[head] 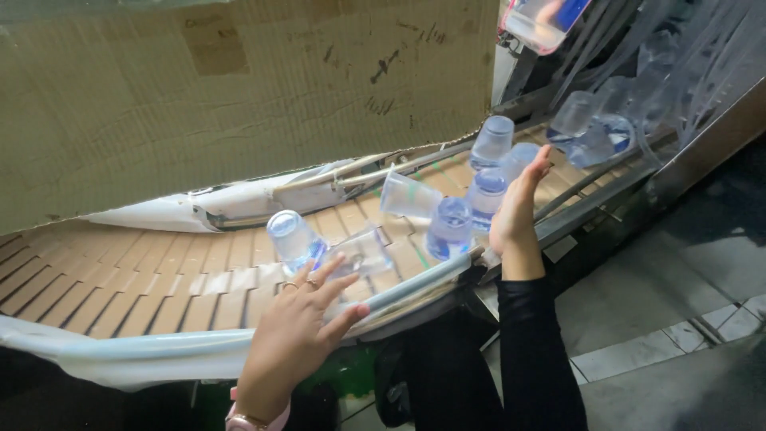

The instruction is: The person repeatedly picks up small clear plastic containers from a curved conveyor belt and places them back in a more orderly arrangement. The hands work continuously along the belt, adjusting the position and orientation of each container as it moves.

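Observation:
Sealed clear plastic water cups ride upside down on a curved tan slat conveyor (136,279). My left hand (299,327) reaches over the near rail with fingers spread, its fingertips touching one upright cup (294,239) and a cup lying on its side (363,251). My right hand (519,207), open and flat, stands edge-on against a cluster of cups (467,211), with another cup (492,142) just behind. A tipped cup (408,195) lies between the two groups. Neither hand grips anything.
A large cardboard sheet (239,96) hangs over the belt's far side. More cups (594,132) come down a chute at the upper right among clear plastic strips. A pale guide rail (183,347) borders the near edge. Grey tiled floor (662,319) lies at right.

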